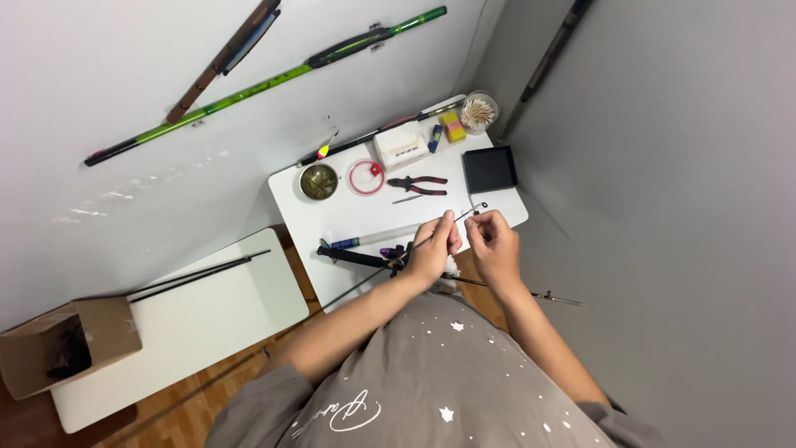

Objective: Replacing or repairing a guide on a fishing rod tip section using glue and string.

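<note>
The left hand (433, 249) is clenched in a pinch grip on a thin fishing rod section (431, 241), fingertips closed around the blank just short of its tip. The right hand (491, 241) is also closed, with thumb and forefinger pinched just beside the tip guide ring (479, 206) at the rod's far end; what it pinches (possibly fine line) is too small to tell.

Position of the rod section: it is held in the air above the near edge of the white desk (348, 217), not resting on it.

Long axis: the rod runs diagonally, from the lower left, past the left forearm, up to the right, ending at the guide ring. The ring therefore lies up and to the right of the left grip and just above the right fingertips. The right hand is the nearer of the two to the ring; the left hand holds the blank behind it.

Adjacent items on the desk:
- red-handled pliers (417, 185), beyond the hands and well apart from them;
- a round spool with a red rim (365, 177), left of the pliers;
- a small dish of brownish pieces (319, 181);
- a black square tray (490, 168) at the right edge.

A second rod section with a dark handle (356, 258) lies just below the left hand.
</note>
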